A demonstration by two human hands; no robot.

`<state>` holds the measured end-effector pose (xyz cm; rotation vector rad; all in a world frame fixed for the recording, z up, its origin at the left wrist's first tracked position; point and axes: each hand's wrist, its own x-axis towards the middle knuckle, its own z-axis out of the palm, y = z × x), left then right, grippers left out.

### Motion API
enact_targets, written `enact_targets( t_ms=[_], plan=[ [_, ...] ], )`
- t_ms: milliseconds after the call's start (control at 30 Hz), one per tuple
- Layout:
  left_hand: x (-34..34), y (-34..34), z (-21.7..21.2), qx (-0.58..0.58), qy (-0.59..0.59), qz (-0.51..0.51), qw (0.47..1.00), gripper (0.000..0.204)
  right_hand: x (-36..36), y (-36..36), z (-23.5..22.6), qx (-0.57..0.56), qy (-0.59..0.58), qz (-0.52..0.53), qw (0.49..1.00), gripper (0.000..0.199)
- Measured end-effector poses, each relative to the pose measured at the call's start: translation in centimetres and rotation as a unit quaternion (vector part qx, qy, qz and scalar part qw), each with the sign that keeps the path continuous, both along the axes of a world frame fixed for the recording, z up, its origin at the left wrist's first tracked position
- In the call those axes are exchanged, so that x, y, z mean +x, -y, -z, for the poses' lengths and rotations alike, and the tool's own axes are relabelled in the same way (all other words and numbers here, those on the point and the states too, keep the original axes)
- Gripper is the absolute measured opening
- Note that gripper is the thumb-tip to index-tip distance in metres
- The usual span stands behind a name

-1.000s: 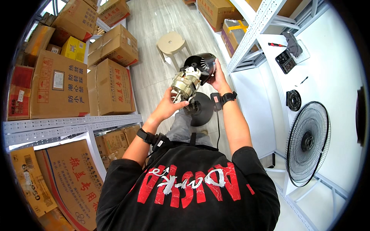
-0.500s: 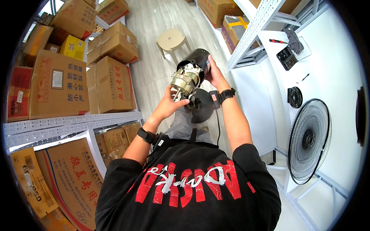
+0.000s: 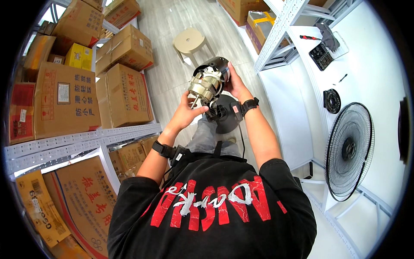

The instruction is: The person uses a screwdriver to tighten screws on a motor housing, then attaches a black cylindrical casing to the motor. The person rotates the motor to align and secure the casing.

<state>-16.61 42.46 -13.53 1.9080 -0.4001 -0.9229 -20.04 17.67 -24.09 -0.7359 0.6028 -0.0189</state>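
In front of me is a bare metal fan motor (image 3: 204, 85) with a thin shaft, seated in a black, cup-shaped motor housing (image 3: 221, 65). My left hand (image 3: 186, 114) curls around the shaft end at the motor's lower left, its thumb pointing right. My right hand (image 3: 237, 84) is closed against the housing's right side. Under the motor sits a black slotted part (image 3: 214, 113), close to my left thumb. Below it is the round black fan base (image 3: 230, 123) on the floor. Both wrists wear black straps with small boxes.
A beige stool (image 3: 189, 41) stands ahead. On the white shelf at right are a fan grille (image 3: 350, 149), a round black part (image 3: 332, 101), a small bit set (image 3: 321, 56), a red-handled tool (image 3: 309, 37) and a grey cloth (image 3: 328, 38). Cardboard boxes (image 3: 64, 97) fill the left shelves.
The motor and housing have shifted slightly left and tilted a little, with both hands still on them. My view has moved slightly too.
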Motion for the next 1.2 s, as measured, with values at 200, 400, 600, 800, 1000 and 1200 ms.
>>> enact_targets(
  t_ms=[200, 400, 600, 800, 1000, 1200],
  plan=[
    [0.3, 0.0, 0.0, 0.001, 0.0, 0.004, 1.0, 0.114, -0.6, 0.3, -2.2, -0.064, 0.008, 0.063, 0.996, 0.075],
    [0.4, 0.0, -0.1, -0.004, 0.006, 0.011, 1.0, 0.113, -0.5, 1.8, -3.1, -0.107, 0.034, 0.09, 0.99, 0.078],
    [0.2, 0.2, -0.4, -0.008, -0.008, 0.018, 1.0, 0.111, 0.4, 2.7, -4.0, -0.12, 0.023, 0.071, 0.99, 0.076],
    [0.2, 0.3, -0.5, 0.003, -0.005, 0.019, 1.0, 0.11, 1.1, 3.8, -1.1, -0.01, 0.034, 0.093, 0.995, 0.067],
    [0.1, 0.3, -0.5, -0.009, -0.014, 0.012, 1.0, 0.108, 0.7, 3.2, -5.4, -0.125, 0.053, 0.105, 0.985, 0.06],
    [0.1, 0.5, -1.3, 0.008, -0.002, 0.021, 1.0, 0.107, 0.9, 3.6, -6.8, -0.217, 0.1, 0.037, 0.97, 0.074]
  ],
)
